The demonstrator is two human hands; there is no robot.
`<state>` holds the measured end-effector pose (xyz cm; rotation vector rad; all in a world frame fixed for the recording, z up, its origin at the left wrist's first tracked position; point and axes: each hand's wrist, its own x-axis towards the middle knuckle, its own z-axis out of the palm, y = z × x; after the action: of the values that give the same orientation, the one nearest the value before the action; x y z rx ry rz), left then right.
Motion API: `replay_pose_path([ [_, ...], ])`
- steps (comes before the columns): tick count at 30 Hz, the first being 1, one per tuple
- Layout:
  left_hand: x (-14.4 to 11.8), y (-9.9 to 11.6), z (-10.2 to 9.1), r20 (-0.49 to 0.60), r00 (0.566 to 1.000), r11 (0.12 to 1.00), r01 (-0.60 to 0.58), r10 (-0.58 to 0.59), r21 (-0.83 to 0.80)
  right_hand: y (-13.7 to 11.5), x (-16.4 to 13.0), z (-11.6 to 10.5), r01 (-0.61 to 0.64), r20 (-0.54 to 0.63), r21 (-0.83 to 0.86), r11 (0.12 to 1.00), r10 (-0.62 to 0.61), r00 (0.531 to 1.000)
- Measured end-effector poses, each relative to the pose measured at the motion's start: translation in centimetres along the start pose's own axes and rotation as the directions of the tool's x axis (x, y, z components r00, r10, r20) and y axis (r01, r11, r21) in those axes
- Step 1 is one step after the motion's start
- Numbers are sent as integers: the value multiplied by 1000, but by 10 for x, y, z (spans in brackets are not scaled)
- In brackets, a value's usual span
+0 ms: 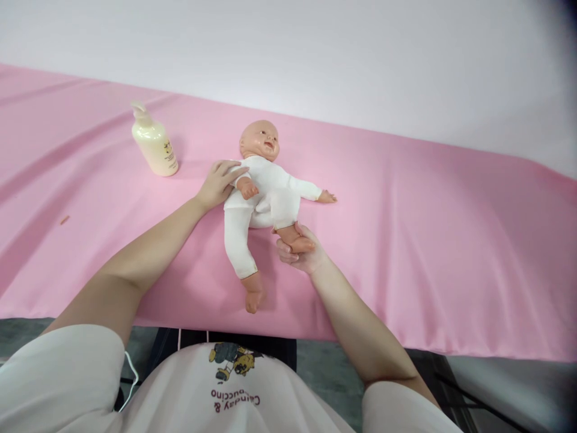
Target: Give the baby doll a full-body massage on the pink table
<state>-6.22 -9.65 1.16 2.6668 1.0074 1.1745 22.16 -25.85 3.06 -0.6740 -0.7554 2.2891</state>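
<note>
A baby doll [259, 186] with a white cloth body lies on its back on the pink cloth, its head pointing away from me. My left hand [220, 182] rests against the doll's side and upper arm at the left, fingers laid over the white fabric near its shoulder. Below and to the right, my right hand [304, 249] is closed around the doll's lower leg and foot, with that leg bent up at the knee. The doll's other leg stretches toward me, and one arm reaches out to the right.
A pale yellow pump bottle [155, 144] stands left of the doll. A small brownish strip [65, 220] lies farther left on the pink tablecloth [433, 252]. Behind the table is a white wall [360, 66]. The table's near edge runs just in front of my body.
</note>
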Motion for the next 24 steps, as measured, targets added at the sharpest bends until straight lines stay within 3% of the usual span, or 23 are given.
replay_pose_path([
  [6,1,-10,5,-93,989,984,105,-119,-144,7,-8,-2,-4,331,-64,998,25,943],
  [8,0,-17,9,-148,970,963,158,-193,-220,10,-9,-2,-78,445,-120,990,124,887],
  [11,-2,-28,14,-205,932,918,222,-299,-329,14,-9,-1,-165,603,-176,970,239,761],
  [13,-3,-34,18,-218,907,886,259,-359,-384,16,-8,0,-163,682,-173,971,238,691],
  [16,-5,-40,21,-227,881,857,296,-416,-421,16,-5,-3,-163,742,-161,973,228,630],
  [19,-6,-39,20,-235,885,878,299,-402,-375,16,0,-8,-155,792,-150,977,212,573],
  [22,-5,-31,15,-220,925,929,246,-311,-278,17,5,-12,-53,876,-70,996,87,475],
  [24,-3,-22,10,-186,955,958,189,-230,-215,16,7,-11,16,900,-11,1000,3,436],
])
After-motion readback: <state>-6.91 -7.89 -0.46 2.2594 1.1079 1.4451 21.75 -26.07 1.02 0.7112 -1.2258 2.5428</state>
